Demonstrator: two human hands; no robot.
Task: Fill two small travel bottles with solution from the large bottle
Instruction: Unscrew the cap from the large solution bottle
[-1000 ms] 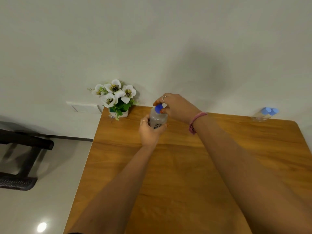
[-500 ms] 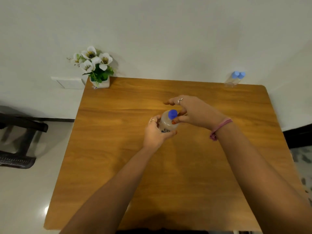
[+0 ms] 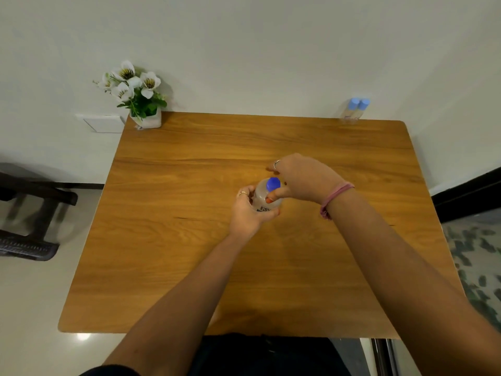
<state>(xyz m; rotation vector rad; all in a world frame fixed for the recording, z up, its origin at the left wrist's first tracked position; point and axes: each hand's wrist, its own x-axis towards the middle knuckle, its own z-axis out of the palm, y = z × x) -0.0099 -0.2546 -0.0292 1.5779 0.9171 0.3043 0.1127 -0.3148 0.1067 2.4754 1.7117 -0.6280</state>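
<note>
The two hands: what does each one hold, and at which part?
The left hand grips the large bottle round its body. The right hand pinches the bottle's blue cap.

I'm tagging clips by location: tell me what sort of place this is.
Probably a room in a home, though that's a guess. A small wooden table stands against a plain white wall, a pot of white flowers sits at its far left corner, and the floor is glossy tile.
</note>
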